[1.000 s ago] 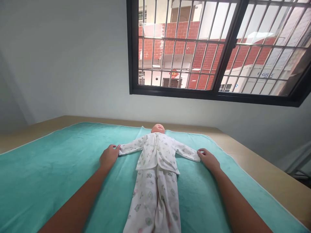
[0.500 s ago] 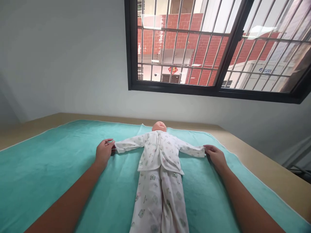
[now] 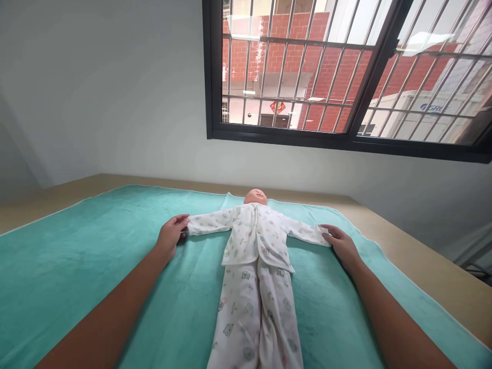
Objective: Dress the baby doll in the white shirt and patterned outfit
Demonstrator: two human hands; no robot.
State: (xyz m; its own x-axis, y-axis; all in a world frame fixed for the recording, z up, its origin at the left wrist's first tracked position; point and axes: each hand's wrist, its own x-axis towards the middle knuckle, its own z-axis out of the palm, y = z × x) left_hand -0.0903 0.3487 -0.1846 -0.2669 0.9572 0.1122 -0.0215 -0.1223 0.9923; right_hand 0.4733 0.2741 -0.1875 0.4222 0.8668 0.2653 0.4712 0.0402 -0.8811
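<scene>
A baby doll [image 3: 255, 196] lies on its back with its head toward the wall. It wears a white printed jacket [image 3: 253, 233] and matching white trousers [image 3: 246, 312]. Both sleeves are stretched out sideways. My left hand [image 3: 172, 237] pinches the cuff of the left-side sleeve [image 3: 209, 222]. At the other end, my right hand [image 3: 341, 245] holds the cuff of the right-side sleeve [image 3: 305, 232] between thumb and fingers. No doll hands show beyond the cuffs. The trouser legs run out of view at the bottom.
A turquoise blanket [image 3: 96, 261] lies under the doll, spread over a light wooden table [image 3: 418, 261]. Behind stands a pale wall [image 3: 154, 102] with a dark-framed, barred window [image 3: 284, 134]. Some dark item [image 3: 478, 270] shows at the far right edge.
My right thumb and fingers have closed further over the right cuff. My left fingers have shifted slightly on the left cuff. The whole view has tilted a little.
</scene>
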